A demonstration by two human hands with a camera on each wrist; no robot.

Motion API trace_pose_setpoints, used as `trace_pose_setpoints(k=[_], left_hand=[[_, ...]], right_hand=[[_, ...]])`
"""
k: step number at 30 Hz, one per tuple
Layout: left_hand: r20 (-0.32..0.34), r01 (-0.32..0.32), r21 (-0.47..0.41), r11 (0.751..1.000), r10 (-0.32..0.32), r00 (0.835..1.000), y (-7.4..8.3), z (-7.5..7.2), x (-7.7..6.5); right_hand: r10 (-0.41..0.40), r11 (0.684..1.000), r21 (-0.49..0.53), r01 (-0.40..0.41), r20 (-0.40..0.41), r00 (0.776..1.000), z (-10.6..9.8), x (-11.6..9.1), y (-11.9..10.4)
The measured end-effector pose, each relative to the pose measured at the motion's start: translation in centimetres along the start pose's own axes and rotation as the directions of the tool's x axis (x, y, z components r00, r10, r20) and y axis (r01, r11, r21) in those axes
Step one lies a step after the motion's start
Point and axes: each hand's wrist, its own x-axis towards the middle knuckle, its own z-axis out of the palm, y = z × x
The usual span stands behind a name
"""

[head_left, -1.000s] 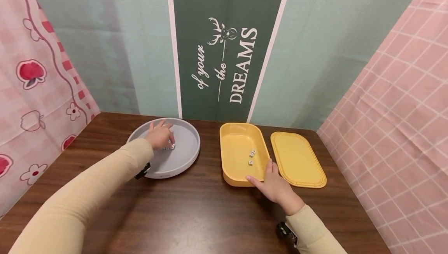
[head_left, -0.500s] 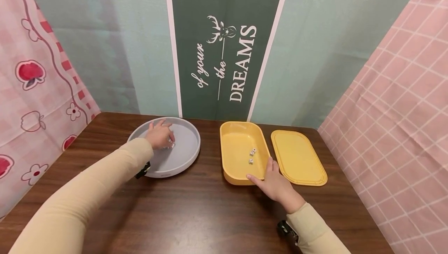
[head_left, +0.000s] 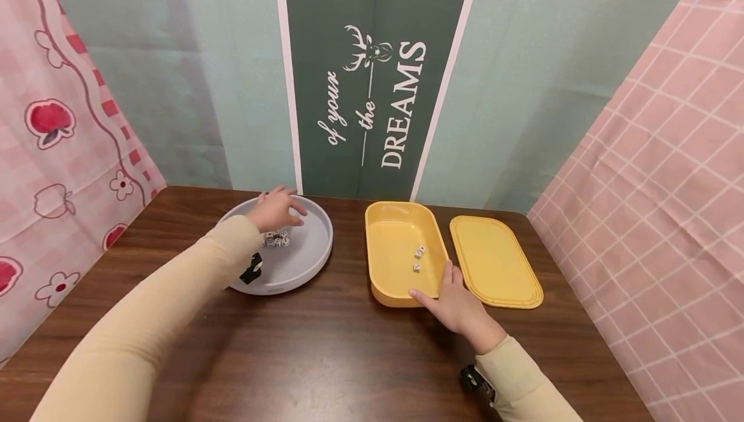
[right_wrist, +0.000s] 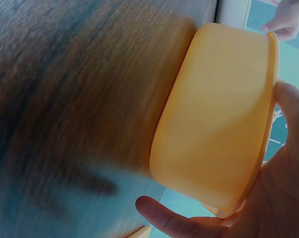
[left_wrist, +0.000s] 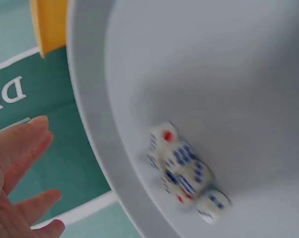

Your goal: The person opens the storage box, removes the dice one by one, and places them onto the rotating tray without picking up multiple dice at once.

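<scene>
My left hand (head_left: 276, 211) hovers above the round grey tray (head_left: 308, 241), its fingers spread and nothing between them. Below it, several white dice (head_left: 276, 239) sit bunched on the tray floor; the left wrist view shows blue and red pips on the dice (left_wrist: 181, 168). My right hand (head_left: 459, 305) holds the near right corner of the yellow container (head_left: 386, 267), thumb on the near rim and fingers along the right side. Seen close up, the container (right_wrist: 214, 109) has its outer wall facing the right wrist camera. A few dice (head_left: 418, 260) lie inside it.
A flat yellow lid (head_left: 496, 263) lies on the brown wooden table (head_left: 325, 357), right of the container. A green cloth backdrop (head_left: 372, 86) rises behind the table. Pink patterned cloths hang at the left and right sides.
My left hand has lifted off the dice and shifted slightly right and away, its fingers spreading. The dice under it now show. My right hand stays at the container's corner.
</scene>
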Motion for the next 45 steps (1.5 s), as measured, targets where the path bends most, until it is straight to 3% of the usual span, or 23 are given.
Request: trace_pose_setpoints(k=[9,20,25,32,38,45], left_hand=[[0.007,-0.044,-0.037,0.998,0.044,0.999,3.5,0.2,1.8],[-0.002,-0.086,-0.089,0.992,0.086,0.996,9.1,1.2,5.6],[-0.001,-0.103,-0.169,0.98,0.105,0.994,10.4,2.3,6.6],[0.004,-0.077,-0.236,0.969,0.081,0.997,12.1,3.3,7.4],[0.035,-0.102,-0.274,0.956,0.116,0.993,13.0,4.1,8.7],[0.088,-0.073,-0.38,0.922,0.115,0.989,14.2,5.6,10.1]], right_hand=[[0.003,1.0,0.011,-0.003,0.008,1.0,0.0,-0.1,0.1],[0.016,1.0,0.007,-0.016,0.016,1.0,-0.2,0.1,0.3],[0.017,1.0,0.009,-0.017,0.017,1.0,-0.1,0.2,0.2],[0.02,1.0,0.007,-0.02,0.012,1.0,-0.4,0.1,0.0],[0.044,0.999,0.008,-0.044,0.01,0.999,-0.6,0.4,-0.4],[0.064,0.998,0.014,-0.064,0.008,0.998,-0.3,0.9,-1.3]])
